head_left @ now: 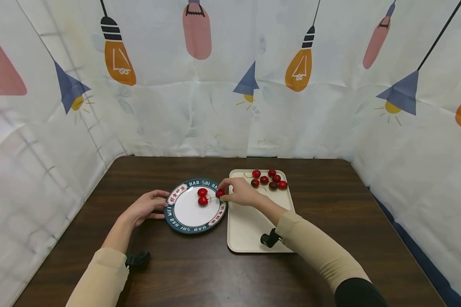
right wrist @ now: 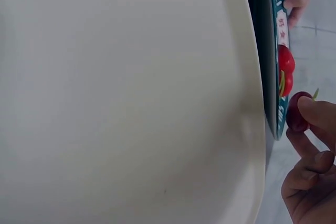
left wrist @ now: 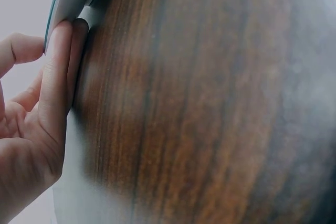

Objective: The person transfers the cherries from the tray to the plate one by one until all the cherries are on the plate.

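Observation:
In the head view my left hand (head_left: pixel 149 207) holds the left rim of a round white plate (head_left: pixel 188 218) with a dark teal, lettered border. The left wrist view shows fingers (left wrist: pixel 56 61) against the plate's side and underside. Over the plate's right rim, my right hand (head_left: pixel 243 192) pinches a dark red cherry (right wrist: pixel 297 112) between thumb and fingertips; its green stem shows. Two brighter red cherries (head_left: pixel 202 200) lie on the plate close together. Beside the plate stands a cream rectangular tray (head_left: pixel 249 232), with several cherries (head_left: pixel 264 180) at its far end.
Plate and tray stand on a dark wooden table (head_left: pixel 184 268). Behind it hangs a white curtain (head_left: pixel 223 123) printed with lamps and bulbs. My right forearm crosses above the tray. Dark wrist devices (head_left: pixel 270 238) sit at both cuffs.

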`<act>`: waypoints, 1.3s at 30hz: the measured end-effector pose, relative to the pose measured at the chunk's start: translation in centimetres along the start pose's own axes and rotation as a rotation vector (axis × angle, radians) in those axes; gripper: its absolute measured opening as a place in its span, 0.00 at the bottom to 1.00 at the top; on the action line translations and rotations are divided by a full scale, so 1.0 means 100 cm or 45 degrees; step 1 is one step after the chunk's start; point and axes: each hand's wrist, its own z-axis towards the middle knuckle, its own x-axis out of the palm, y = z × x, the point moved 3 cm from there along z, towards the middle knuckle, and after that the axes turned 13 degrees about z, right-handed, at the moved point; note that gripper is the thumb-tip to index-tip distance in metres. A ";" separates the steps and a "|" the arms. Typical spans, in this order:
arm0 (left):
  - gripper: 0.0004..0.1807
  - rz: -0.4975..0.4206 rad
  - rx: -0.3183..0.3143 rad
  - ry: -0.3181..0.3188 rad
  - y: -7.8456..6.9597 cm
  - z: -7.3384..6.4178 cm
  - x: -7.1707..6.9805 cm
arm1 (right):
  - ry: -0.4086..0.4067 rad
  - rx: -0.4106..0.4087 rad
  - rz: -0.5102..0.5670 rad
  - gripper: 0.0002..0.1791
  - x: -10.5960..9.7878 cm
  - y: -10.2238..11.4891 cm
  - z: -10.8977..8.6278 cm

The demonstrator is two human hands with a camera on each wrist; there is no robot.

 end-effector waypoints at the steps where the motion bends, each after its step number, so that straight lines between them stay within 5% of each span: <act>1: 0.29 0.001 0.001 0.001 0.000 0.000 0.000 | -0.002 -0.001 -0.005 0.16 0.001 0.000 0.001; 39: 0.29 0.000 -0.008 -0.028 -0.002 -0.001 0.002 | 0.027 0.015 0.024 0.20 0.018 0.008 0.012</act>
